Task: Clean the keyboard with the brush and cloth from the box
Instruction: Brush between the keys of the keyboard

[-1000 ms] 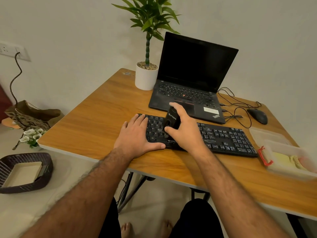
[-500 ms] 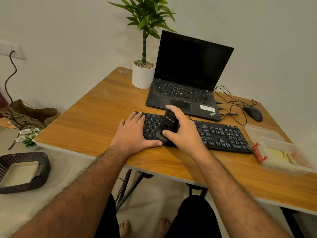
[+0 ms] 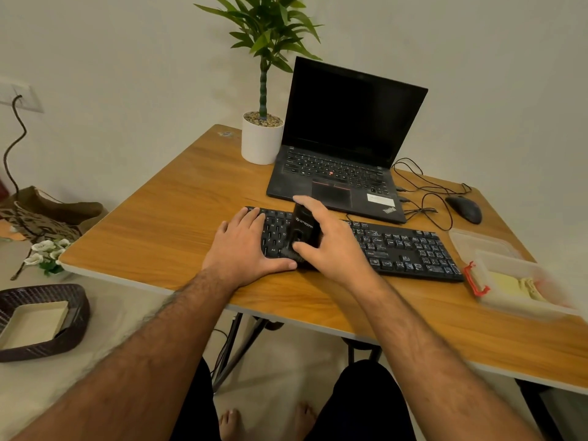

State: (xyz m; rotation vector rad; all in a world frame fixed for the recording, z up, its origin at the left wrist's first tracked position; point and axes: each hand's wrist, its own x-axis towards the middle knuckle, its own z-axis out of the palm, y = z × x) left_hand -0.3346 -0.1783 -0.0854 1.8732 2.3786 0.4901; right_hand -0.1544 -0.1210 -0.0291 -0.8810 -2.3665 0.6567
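The right hand grips the black brush upright over the keyboard's left keys—left hand lies flat, fingers straight, pinning that end—while the unbrushed length runs away rightward toward the box.

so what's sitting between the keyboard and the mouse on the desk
In the head view, loose black cables loop on the desk between the keyboard and the mouse, beside the laptop.
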